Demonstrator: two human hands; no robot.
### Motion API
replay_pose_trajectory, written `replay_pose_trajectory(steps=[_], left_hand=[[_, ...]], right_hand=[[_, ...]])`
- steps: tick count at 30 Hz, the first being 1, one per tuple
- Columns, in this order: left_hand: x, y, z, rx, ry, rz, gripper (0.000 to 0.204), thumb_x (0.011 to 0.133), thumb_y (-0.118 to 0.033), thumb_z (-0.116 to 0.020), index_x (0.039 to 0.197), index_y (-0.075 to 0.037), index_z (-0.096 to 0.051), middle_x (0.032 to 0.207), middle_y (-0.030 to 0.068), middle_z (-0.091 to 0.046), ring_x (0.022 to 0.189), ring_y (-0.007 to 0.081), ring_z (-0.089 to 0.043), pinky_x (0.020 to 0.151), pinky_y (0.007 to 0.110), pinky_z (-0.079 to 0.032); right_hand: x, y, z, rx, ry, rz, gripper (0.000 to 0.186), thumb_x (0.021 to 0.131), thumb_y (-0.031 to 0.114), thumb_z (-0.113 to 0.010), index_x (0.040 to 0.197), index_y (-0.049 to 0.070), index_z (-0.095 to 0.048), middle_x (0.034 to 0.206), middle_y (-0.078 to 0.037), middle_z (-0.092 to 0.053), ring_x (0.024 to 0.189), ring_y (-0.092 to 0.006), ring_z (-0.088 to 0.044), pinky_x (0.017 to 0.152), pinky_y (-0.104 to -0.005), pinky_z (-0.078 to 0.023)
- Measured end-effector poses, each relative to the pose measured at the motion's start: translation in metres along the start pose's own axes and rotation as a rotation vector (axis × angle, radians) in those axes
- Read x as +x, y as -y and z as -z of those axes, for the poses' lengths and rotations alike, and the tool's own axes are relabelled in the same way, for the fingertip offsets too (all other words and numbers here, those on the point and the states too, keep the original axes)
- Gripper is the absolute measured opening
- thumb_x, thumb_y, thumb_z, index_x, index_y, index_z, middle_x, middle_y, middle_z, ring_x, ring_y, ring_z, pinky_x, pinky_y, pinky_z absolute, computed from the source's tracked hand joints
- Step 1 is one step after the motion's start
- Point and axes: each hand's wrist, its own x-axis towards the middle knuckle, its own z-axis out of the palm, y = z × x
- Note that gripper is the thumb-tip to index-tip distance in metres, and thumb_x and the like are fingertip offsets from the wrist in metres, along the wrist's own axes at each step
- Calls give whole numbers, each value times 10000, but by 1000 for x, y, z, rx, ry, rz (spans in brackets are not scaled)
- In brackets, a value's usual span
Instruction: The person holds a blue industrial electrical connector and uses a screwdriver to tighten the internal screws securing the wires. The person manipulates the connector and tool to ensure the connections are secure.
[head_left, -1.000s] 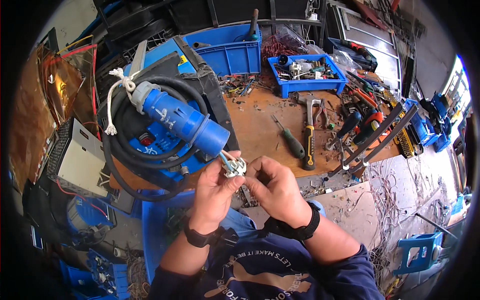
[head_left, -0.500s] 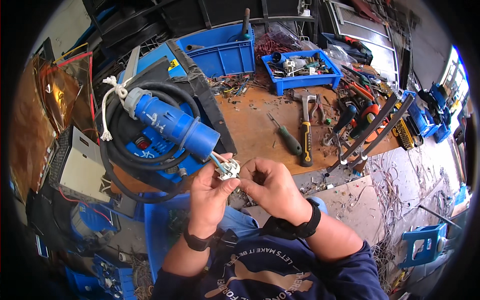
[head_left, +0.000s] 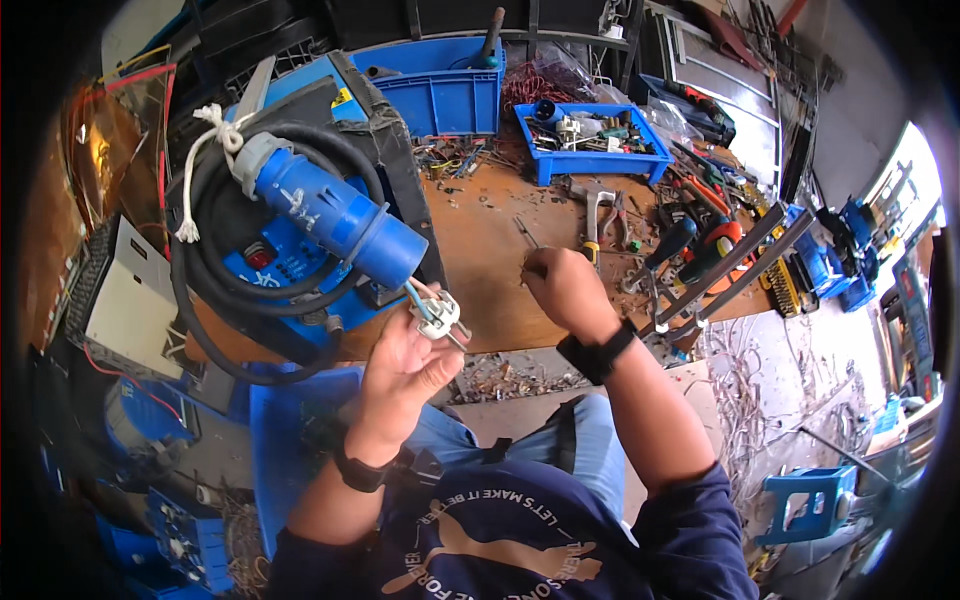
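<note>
My left hand (head_left: 400, 365) is closed on a white plug insert (head_left: 437, 315) with metal terminals. Pale blue and brownish wires (head_left: 418, 297) run from it into the open end of a large blue industrial plug housing (head_left: 340, 220). Over the tabletop, my right hand (head_left: 572, 288) is curled around the handle of a screwdriver (head_left: 526, 232); only the thin shaft shows past the fingers. Just beyond that hand lies a hammer (head_left: 592, 212), its lower handle hidden. Beside the hammer are pliers (head_left: 617, 220).
The blue housing and a coiled black cable (head_left: 200, 335) rest on a blue machine at left. A blue bin (head_left: 440, 105) and a blue tray (head_left: 600, 165) of parts stand at the back of the wooden table (head_left: 470, 215). Two upright bars (head_left: 735, 265) and several hand tools crowd the right.
My right hand has left the white insert and moved forward and right onto the screwdriver. My left hand keeps the insert, its fingers more opened out. The whole view has shifted slightly.
</note>
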Motion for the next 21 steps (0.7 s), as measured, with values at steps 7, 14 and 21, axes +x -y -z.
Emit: replay_pose_trajectory(steps=[7, 14, 21], left_hand=[[-73, 22, 51, 289, -14, 412, 248, 839, 1, -600, 1083, 31, -565, 1032, 95, -616, 939, 184, -613, 844, 301, -476], [-130, 37, 88, 215, -236, 526, 212, 836, 2, -593, 1047, 29, -583, 971, 101, -624, 867, 183, -623, 790, 280, -490], [-111, 27, 89, 330, -291, 426, 209, 814, -19, -597, 1017, 30, -588, 929, 87, -632, 836, 161, -621, 776, 268, -482]], right_hand=[[43, -37, -59, -465, 157, 38, 173, 795, 129, -525, 746, 70, -679, 790, -186, -664, 744, -337, -661, 671, -420, -531], [54, -48, -80, -552, 109, 37, 177, 828, 133, -508, 794, 92, -677, 840, -122, -672, 758, -290, -676, 662, -380, -546], [44, -68, -39, -714, 26, -6, 185, 782, 204, -561, 793, 54, -669, 865, -174, -657, 804, -309, -656, 702, -388, -530]])
